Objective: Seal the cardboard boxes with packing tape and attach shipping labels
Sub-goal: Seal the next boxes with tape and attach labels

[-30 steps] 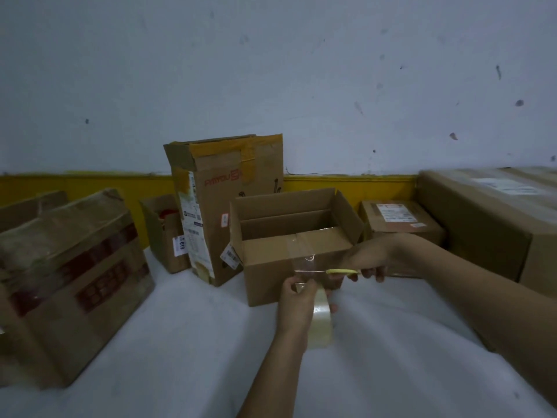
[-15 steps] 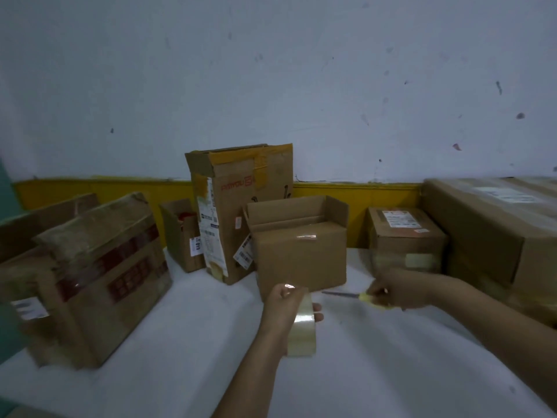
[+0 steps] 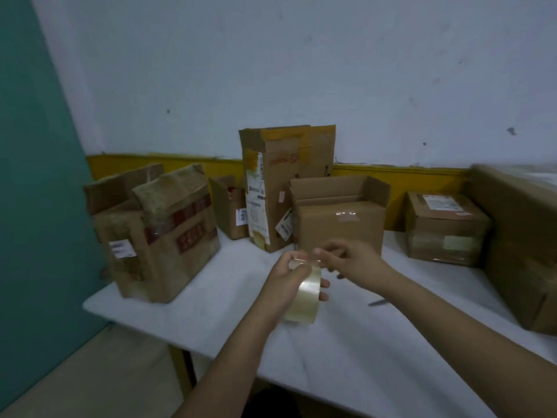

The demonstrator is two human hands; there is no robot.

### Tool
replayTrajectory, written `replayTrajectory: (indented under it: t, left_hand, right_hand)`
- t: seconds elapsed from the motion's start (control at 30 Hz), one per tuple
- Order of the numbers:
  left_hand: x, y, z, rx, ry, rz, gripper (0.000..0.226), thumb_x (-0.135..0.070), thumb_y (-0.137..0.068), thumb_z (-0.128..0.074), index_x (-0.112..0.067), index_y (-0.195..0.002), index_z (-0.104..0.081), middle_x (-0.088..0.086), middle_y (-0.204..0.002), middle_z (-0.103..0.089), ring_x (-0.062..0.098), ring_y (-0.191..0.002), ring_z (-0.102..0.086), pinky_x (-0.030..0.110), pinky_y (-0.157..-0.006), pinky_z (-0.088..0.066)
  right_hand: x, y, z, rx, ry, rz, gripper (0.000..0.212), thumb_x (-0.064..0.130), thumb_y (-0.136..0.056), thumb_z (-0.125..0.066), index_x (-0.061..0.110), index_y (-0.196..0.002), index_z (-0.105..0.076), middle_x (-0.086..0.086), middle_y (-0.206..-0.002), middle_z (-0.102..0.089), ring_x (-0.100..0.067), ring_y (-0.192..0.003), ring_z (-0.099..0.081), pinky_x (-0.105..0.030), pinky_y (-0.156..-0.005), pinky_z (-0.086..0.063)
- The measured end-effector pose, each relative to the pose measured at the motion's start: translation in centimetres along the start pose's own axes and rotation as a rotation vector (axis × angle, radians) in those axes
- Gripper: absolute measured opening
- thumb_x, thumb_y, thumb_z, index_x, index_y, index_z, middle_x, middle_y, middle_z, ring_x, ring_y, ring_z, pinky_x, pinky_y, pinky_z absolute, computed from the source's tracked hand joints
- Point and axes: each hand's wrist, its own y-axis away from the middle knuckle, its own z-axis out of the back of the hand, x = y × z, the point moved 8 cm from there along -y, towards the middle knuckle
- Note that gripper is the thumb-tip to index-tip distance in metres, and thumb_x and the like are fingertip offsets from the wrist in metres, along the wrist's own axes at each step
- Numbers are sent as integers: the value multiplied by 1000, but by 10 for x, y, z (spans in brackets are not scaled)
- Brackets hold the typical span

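Centrally, above the white table (image 3: 211,315), the left hand (image 3: 286,282) grips a roll of clear packing tape (image 3: 304,300), fingers curled through its core; the right hand (image 3: 352,260) meets it at the roll's top, thumb and forefinger pinching at the tape's edge, though blur hides the free end; just behind stands the open cardboard box (image 3: 337,221), flaps up, a tape strip on its front; scissors (image 3: 376,303) lie on the table beside the right forearm.
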Motion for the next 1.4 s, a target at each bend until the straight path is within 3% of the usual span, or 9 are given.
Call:
replayTrajectory:
  t: [0.23,0.4,0.5,0.63,0.9,1.0,1.1,1.23,1.4]
  left_hand:
    - [-13,47,79,-174,-67,-21,38,-13,-101,-53,-11,-136,-37,28,-94,-70,30,-66,-71,35,-55,-58]
    - [-7,93,137,-298,-226,72,45,-18,-102,-54,-18,-140,-30,6,-83,-64,4,-50,-66,15,-47,-51]
    - [7,115,168,-390,-374,152,44,-40,-99,-58,-26,-138,-45,2,-115,-66,12,-95,-68,27,-87,-55]
    - [61,121,181,-397,-544,338,84,-55,-99,-51,-16,-161,-9,9,-165,-23,27,-146,-32,32,-111,-33]
    - [115,104,178,-559,-611,284,93,-57,-96,-52,-22,-161,4,15,-135,-59,28,-116,-59,28,-80,-44]
    - [120,101,183,-607,-703,305,96,-66,-93,-49,-25,-161,5,14,-116,-68,28,-102,-64,36,-85,-53]
    - [105,101,181,-580,-1047,305,97,-73,-92,-40,-24,-159,10,14,-119,-67,28,-101,-65,33,-79,-50]
    - [49,78,167,-386,-1574,386,78,-62,-99,-39,-9,-154,-25,9,-138,-56,24,-121,-57,33,-94,-45]
    - [-77,12,57,-412,-1642,-327,35,-46,-106,-32,-25,-109,-60,2,-102,-69,23,-94,-67,33,-69,-45]
  right_hand:
    - [62,-17,-79,-91,-204,7,23,29,-87,-74,11,-73,-70,2,-70,-67,-6,-64,-58,-19,-61,-41]
    - [117,-7,-138,-38,-33,170,26,27,-93,-65,10,-73,-59,4,-65,-58,-4,-62,-51,-17,-61,-36]
    - [127,-2,-168,6,28,244,26,26,-94,-64,6,-79,-59,-10,-80,-66,-21,-80,-60,-33,-71,-45]
    - [105,-2,-195,48,-14,181,29,26,-94,-65,4,-76,-61,-10,-77,-66,-21,-80,-62,-29,-71,-46]
    - [61,-11,-230,128,166,150,26,38,-91,-67,13,-82,-65,0,-105,-44,-17,-83,-55,-31,-75,-47]
    - [60,-7,-232,51,312,193,42,45,-89,-67,11,-113,-59,-4,-116,-35,-23,-84,-56,-35,-73,-50]
    - [49,-8,-228,30,381,115,86,55,-85,-66,13,-148,-25,-12,-136,-29,-31,-102,-57,-36,-74,-51]
    - [44,-12,-190,-22,339,231,56,46,-94,-57,17,-140,-45,-7,-128,-45,-28,-107,-57,-37,-81,-50]
    - [-4,-29,-21,-607,376,378,26,26,-94,-47,13,-79,-64,-6,-79,-55,-28,-69,-55,-36,-58,-42]
